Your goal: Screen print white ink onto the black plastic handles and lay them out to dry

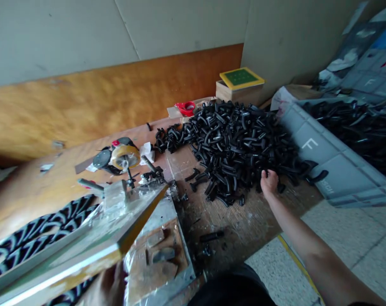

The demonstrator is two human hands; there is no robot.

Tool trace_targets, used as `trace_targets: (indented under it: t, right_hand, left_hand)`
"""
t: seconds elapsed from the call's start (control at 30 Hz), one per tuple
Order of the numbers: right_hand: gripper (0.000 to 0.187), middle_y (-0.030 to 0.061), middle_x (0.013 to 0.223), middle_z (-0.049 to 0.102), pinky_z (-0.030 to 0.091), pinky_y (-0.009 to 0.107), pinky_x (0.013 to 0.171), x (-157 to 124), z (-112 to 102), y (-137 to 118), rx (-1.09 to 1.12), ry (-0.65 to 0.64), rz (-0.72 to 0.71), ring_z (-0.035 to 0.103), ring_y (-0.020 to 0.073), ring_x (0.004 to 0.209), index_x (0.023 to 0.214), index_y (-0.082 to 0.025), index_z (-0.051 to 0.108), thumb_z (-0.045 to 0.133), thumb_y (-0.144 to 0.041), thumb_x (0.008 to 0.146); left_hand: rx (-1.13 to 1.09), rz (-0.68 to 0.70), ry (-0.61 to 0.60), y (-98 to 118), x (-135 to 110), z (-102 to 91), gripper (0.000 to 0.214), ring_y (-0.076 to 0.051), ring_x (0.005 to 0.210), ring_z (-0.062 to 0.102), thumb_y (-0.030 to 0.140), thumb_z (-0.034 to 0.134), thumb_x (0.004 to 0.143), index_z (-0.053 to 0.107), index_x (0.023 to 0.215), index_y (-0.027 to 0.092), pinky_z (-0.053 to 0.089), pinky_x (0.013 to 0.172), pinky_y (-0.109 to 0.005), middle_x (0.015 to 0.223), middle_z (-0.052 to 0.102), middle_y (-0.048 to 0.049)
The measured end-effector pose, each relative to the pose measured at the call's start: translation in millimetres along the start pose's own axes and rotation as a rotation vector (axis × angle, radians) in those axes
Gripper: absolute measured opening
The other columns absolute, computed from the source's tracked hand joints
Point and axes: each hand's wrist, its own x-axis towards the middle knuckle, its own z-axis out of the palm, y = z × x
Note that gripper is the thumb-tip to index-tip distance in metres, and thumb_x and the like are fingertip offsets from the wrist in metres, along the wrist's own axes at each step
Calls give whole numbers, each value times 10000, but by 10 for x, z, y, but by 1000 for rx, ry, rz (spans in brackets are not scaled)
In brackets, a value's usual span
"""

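My right hand (269, 182) is at the near right edge of a heap of black curved pieces (231, 144), its fingers curled around one of them, mostly hidden in the grip. At the bottom left, my left hand (105, 285) is blurred under the near end of a tilted screen frame (122, 244). That frame covers its fingers, so their grip does not show. Beneath the raised frame lies a flat metal base (188, 265) with a brown board (161, 272) carrying shaped blocks. Clamps and rods (153, 168) stand at the frame's far end.
A grey crate (326, 148) full of black pieces stands on the right. Rows of curved pieces (52, 225) lie at left. Behind are tape rolls (125, 157), a red tape dispenser (186, 108) and a wooden box (240, 91) under a green-and-yellow panel. A wall closes the back.
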Motion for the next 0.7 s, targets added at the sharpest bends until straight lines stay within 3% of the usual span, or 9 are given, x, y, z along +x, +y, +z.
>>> trace_targets:
  t: [0.1, 0.2, 0.3, 0.4, 0.47, 0.53, 0.7]
  right_hand:
    - [474, 188, 1063, 685, 433, 462, 950, 141, 123, 78, -14, -128, 60, 616, 311, 1036, 1118, -126, 681, 403, -449, 912]
    - [594, 160, 1073, 696, 437, 475, 938, 179, 231, 13, -23, -313, 67, 641, 308, 1003, 1120, -195, 701, 272, -567, 944]
    - [667, 150, 1193, 661, 422, 470, 966, 177, 274, -82, -7, -396, 30, 626, 311, 1069, 1259, -205, 625, 257, -650, 925]
    - [719, 141, 1219, 651, 420, 456, 977, 117, 277, -144, 24, -416, 2, 611, 317, 1107, 1327, -192, 558, 396, -711, 855]
    - [738, 135, 1214, 653, 427, 432, 974, 43, 284, -168, 71, -426, 12, 612, 309, 1112, 1340, -190, 538, 466, -710, 821]
    - [741, 134, 1212, 654, 433, 409, 970, -38, 304, -183, 118, -409, 45, 609, 297, 1121, 1347, -184, 527, 496, -693, 809]
    - [722, 155, 1220, 646, 415, 406, 989, -226, 361, -217, 191, -395, 42, 590, 302, 1140, 1304, -141, 566, 480, -659, 809]
  left_hand:
    - [-16, 185, -314, 923, -62, 818, 440, -241, 731, 683, 631, 498, 801, 627, 901, 223, 545, 662, -346, 784, 718, -42]
    - [-42, 367, -494, 1804, 93, 1727, 435, -215, 988, 681, 539, 484, 869, 630, 1141, 233, 516, 891, -334, 1088, 725, -52]
    - [-33, 523, -551, 2560, 343, 2545, 486, -205, 1215, 583, 484, 505, 891, 580, 1289, 215, 424, 1045, -329, 1309, 635, -78]
    - [44, 537, -577, 3080, 507, 3121, 639, -216, 1330, 483, 516, 566, 863, 463, 1421, 224, 375, 1089, -346, 1423, 543, -99]
    - [118, 493, -603, 3232, 537, 3326, 780, -244, 1310, 504, 580, 608, 814, 367, 1484, 259, 396, 1063, -376, 1410, 553, -112]
    - [175, 472, -624, 3227, 525, 3391, 880, -277, 1263, 546, 643, 623, 768, 303, 1512, 297, 426, 1022, -405, 1379, 577, -120]
    - [121, 456, -636, 2854, 419, 3203, 799, -273, 1259, 549, 622, 579, 811, 327, 1499, 303, 434, 1017, -398, 1400, 562, -94]
